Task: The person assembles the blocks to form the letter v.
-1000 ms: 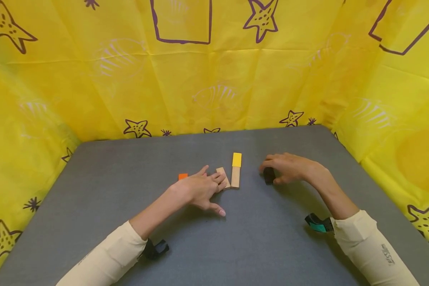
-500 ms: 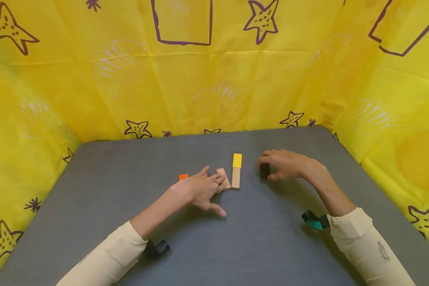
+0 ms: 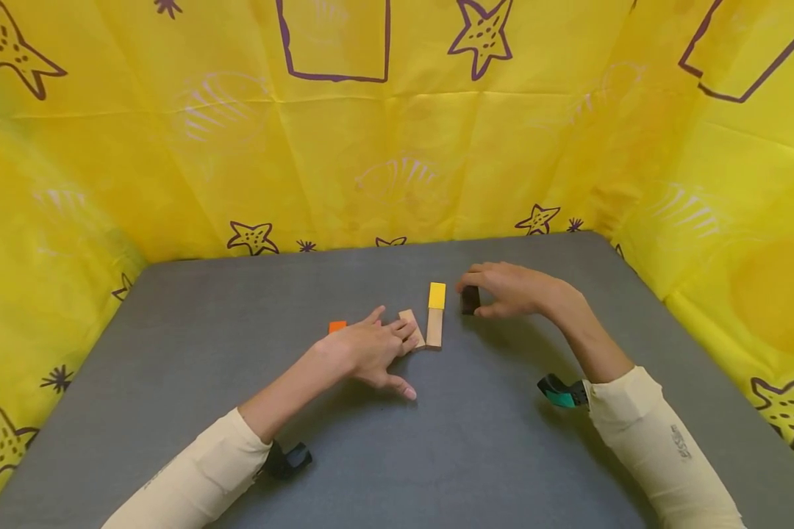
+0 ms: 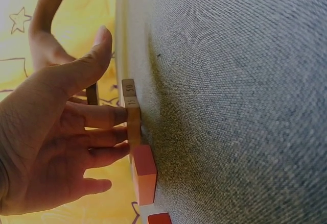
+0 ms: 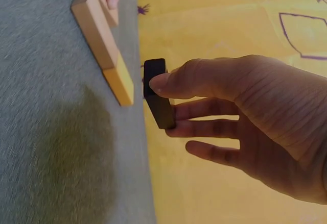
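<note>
My right hand (image 3: 512,288) pinches a black block (image 3: 470,300) between thumb and fingertips. In the right wrist view this black block (image 5: 159,96) is held off the grey table, apart from the others. My left hand (image 3: 370,353) spreads its fingers, fairly straight, with fingertips on a slanted plain wooden block (image 3: 410,323). Beside that lies a second plain wooden block (image 3: 434,328), with a yellow block (image 3: 437,295) end to end at its far end. A pinkish-red block (image 4: 145,175) stands near my left fingertips, mostly hidden in the head view. An orange block (image 3: 337,326) lies left of it.
The grey tabletop (image 3: 437,455) is bounded at the back and sides by yellow cloth (image 3: 331,162) with drawn starfish and fish. Dark wrist-camera mounts, such as the right one (image 3: 559,391), stick out below each sleeve.
My right hand has moved left and away from me with the black block, coming close to the yellow block. The left hand and the other blocks have stayed put.
</note>
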A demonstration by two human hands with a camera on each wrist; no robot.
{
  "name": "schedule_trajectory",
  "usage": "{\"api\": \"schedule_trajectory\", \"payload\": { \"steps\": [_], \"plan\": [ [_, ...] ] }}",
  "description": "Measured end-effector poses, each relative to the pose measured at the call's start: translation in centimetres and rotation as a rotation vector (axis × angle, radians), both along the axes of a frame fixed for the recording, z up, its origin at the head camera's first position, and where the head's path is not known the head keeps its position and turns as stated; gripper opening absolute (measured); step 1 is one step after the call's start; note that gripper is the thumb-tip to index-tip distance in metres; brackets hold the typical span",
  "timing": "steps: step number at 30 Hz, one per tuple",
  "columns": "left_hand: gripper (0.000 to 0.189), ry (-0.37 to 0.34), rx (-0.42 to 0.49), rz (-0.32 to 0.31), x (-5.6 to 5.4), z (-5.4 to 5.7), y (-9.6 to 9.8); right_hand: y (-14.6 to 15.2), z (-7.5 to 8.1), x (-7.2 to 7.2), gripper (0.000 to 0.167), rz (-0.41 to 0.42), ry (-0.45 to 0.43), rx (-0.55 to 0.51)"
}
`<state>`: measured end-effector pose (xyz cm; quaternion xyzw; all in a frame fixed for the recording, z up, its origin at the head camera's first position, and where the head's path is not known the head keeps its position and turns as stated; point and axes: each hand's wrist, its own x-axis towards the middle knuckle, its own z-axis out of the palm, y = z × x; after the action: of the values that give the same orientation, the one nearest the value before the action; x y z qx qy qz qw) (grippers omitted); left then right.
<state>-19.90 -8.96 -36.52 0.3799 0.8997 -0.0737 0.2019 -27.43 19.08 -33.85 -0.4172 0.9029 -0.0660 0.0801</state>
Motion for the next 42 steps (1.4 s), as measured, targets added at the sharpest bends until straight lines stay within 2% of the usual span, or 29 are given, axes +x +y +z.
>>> {"api": "schedule_trajectory", "payload": {
  "steps": [11, 19, 27, 35, 42],
  "plan": [
    [0.101, 0.012, 0.000, -0.001, 0.0, 0.0, -0.1, -1.8, -0.3, -1.6, 0.036, 0.004, -0.025, -0.045],
    [0.102, 0.011, 0.000, 0.007, 0.1, 0.0, -0.1, -2.8, -1.0, -3.8, 0.037, 0.011, -0.023, -0.090],
    [0.101, 0.008, 0.009, 0.003, 0.0, -0.1, 0.0, -3.6, -1.7, -5.8, 0.038, -0.011, -0.003, -0.101],
    [0.101, 0.004, 0.008, 0.009, 0.0, -0.1, 0.1, -4.0, -2.3, -7.6, 0.038, -0.059, -0.049, -0.089],
    [0.101, 0.007, 0.008, 0.008, 0.1, -0.1, 0.0, -4.5, -3.8, -8.8, 0.036, -0.053, -0.031, -0.061]
  ]
}}
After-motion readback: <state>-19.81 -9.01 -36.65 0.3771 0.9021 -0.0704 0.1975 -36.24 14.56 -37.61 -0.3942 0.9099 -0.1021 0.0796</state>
